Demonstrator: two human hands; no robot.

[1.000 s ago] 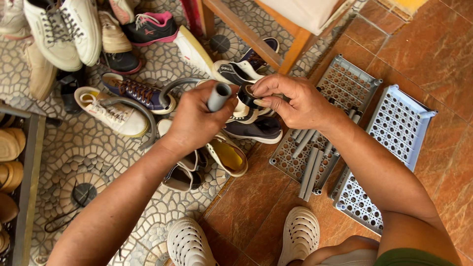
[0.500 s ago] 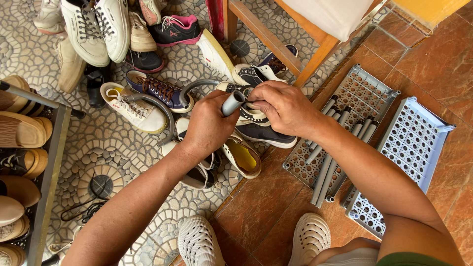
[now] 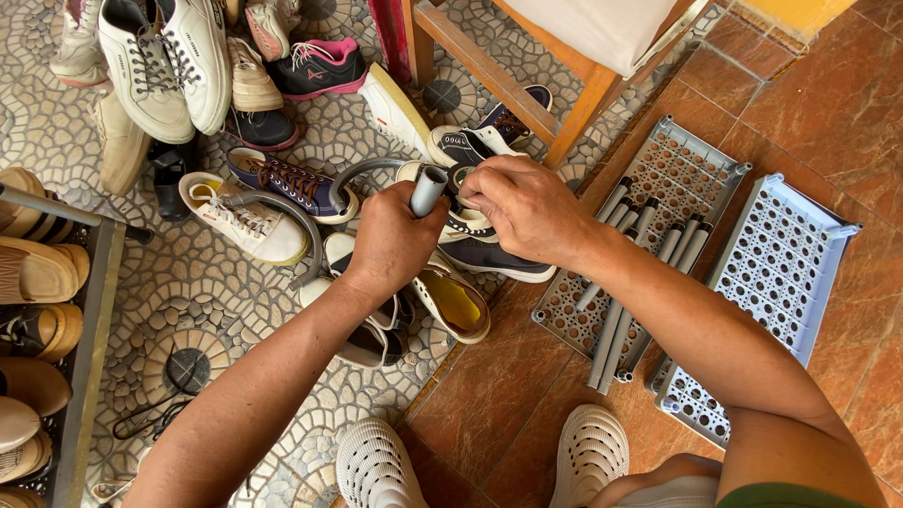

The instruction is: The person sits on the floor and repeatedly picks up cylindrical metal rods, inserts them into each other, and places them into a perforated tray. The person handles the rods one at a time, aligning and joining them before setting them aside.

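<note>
Left hand (image 3: 393,240): fisted around grey tube (image 3: 428,191), upright, open end up.
Right hand (image 3: 527,209): fingers curled at tube's top; what they pinch cannot be told.
Tube's place: just left of perforated grey panel (image 3: 691,160), above scattered shoes (image 3: 282,179).
Spare tubes (image 3: 640,273): lying on that panel.
Advice: keep tube steady and vertical; align squarely with the mouth, press straight.

The floor is half grey cobble-pattern paving (image 3: 226,310), half reddish-brown tile (image 3: 489,395). Under the left hand (image 3: 395,240) a heap of mixed shoes (image 3: 273,188) lies on the paving. Right of the right hand (image 3: 527,212), two grey perforated plastic shelf panels (image 3: 781,254) and loose grey tubes (image 3: 616,329) lie on the tile.
</note>
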